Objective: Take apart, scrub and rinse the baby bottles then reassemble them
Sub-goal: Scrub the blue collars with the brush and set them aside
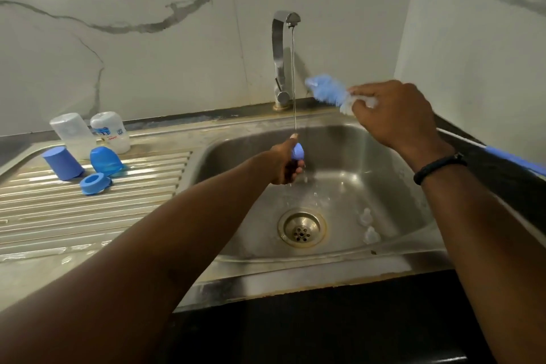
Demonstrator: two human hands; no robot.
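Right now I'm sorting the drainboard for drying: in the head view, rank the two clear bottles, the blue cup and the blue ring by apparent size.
1. Two clear bottles: look alike, unranked.
2. Blue cup.
3. Blue ring, nearest the camera and plainly smallest.

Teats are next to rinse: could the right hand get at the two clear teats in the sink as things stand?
Probably not yet: the right hand holds the bottle brush. The teats lie uncovered by the drain, so the way is free once it is put down.
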